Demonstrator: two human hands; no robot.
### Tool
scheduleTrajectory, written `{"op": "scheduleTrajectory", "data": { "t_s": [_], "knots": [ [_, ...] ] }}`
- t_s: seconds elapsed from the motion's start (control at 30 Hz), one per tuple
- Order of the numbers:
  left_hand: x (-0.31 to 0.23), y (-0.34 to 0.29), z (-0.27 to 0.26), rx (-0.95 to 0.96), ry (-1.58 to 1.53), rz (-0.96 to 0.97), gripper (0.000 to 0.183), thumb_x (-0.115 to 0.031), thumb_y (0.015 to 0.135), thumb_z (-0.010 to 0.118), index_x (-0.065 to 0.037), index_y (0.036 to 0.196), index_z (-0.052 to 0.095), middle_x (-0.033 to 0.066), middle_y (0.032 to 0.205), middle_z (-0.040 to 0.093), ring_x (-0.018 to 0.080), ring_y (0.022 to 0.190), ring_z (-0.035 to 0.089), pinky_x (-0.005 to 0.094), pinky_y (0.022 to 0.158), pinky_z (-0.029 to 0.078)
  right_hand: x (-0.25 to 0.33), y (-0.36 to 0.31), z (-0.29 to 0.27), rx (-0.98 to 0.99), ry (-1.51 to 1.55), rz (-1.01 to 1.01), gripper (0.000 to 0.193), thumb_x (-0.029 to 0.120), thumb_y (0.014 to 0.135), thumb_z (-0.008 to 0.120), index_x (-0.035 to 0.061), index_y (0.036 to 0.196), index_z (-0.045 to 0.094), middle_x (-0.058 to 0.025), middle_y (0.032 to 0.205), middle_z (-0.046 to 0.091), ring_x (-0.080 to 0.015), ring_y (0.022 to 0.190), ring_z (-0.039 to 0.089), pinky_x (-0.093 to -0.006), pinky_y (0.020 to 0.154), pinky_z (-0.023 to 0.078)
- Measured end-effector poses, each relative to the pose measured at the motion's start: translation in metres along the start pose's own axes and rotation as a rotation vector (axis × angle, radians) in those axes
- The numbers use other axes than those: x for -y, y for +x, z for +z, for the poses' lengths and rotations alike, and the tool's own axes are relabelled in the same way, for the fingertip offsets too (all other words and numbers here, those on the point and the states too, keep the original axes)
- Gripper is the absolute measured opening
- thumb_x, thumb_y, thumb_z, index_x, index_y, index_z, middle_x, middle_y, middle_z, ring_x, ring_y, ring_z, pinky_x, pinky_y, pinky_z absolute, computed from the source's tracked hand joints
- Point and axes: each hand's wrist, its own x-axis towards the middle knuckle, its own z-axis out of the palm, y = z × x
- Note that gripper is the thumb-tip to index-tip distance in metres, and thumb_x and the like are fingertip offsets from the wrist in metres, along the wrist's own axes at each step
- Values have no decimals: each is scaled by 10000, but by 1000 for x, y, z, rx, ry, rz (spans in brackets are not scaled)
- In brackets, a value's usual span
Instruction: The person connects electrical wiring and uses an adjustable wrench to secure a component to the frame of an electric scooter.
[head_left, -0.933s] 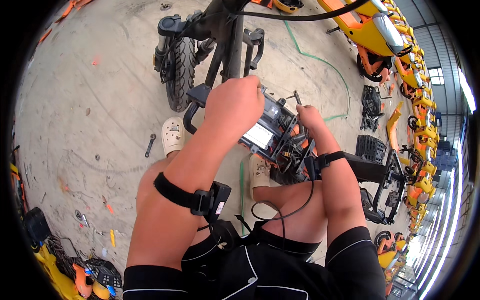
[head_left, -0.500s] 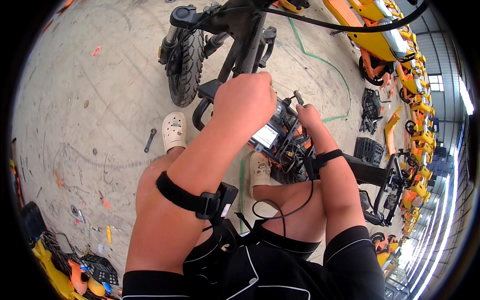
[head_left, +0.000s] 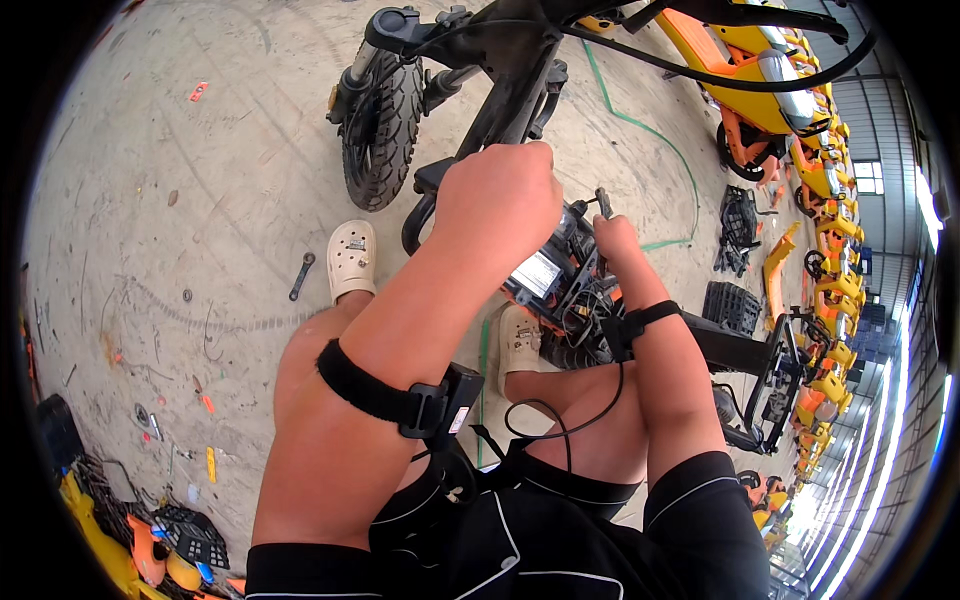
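Observation:
I sit over a stripped black scooter frame (head_left: 515, 90) with its front tyre (head_left: 380, 120) standing on the concrete. My left hand (head_left: 500, 200) is a closed fist pressed onto the top of the open black electronics box (head_left: 555, 275) in the frame; what it grips is hidden under the fingers. My right hand (head_left: 612, 238) is closed around a small metal tool (head_left: 603, 202) that sticks up just right of the box. Tangled cables (head_left: 585, 310) and orange parts fill the box below both hands.
A spanner (head_left: 300, 276) lies on the floor left of my white clog (head_left: 350, 258). A row of yellow and orange scooters (head_left: 800, 110) lines the right side. Black baskets (head_left: 742, 215) sit on the floor at right. Loose plastic parts (head_left: 170, 540) pile at lower left.
The view has shifted so the scooter frame and tyre sit lower and closer. Both hands stay on the box, the left fist slightly further right, the right hand still holding the tool.

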Motion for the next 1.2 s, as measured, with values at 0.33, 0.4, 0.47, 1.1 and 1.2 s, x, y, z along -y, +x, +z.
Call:
{"op": "scheduleTrajectory", "data": {
  "t_s": [0.33,0.4,0.47,1.1,1.2],
  "knots": [
    [-2,0,-1,-11,-13,11,199,-227,900,604,-91,969,731,150,861,723,367,842,696,460,760,561,2,8,16,300,719,291,336,337,1001,650,4,1011,610,-94,826,625,-211,567,604,-338,485,562],
    [-1,0,-3,-5,-18,-1,199,-228,899,605,-92,969,732,151,861,724,367,840,697,460,756,560,8,6,17,317,752,297,323,327,1006,646,7,1030,610,-93,860,620,-203,612,615,-302,510,573],
    [-1,-1,-6,16,-26,-15,199,-229,899,606,-92,968,733,152,862,724,366,838,698,460,752,558,11,5,19,321,792,310,321,321,1010,643,5,1054,607,-95,886,616,-202,640,621,-284,535,586],
    [-6,1,3,46,-8,-15,223,-239,906,598,-87,999,732,156,899,727,366,877,695,457,781,554,-19,24,-14,260,-19,-12,463,387,975,597,-52,861,691,-124,664,675,-269,540,657,-411,517,521],
    [-6,2,9,41,-3,8,219,-240,908,598,-89,996,731,154,899,728,364,878,695,455,779,554,-35,43,-22,260,-175,-13,482,402,993,577,-35,812,669,-130,721,697,-251,556,656,-415,546,529]
  ]
}}
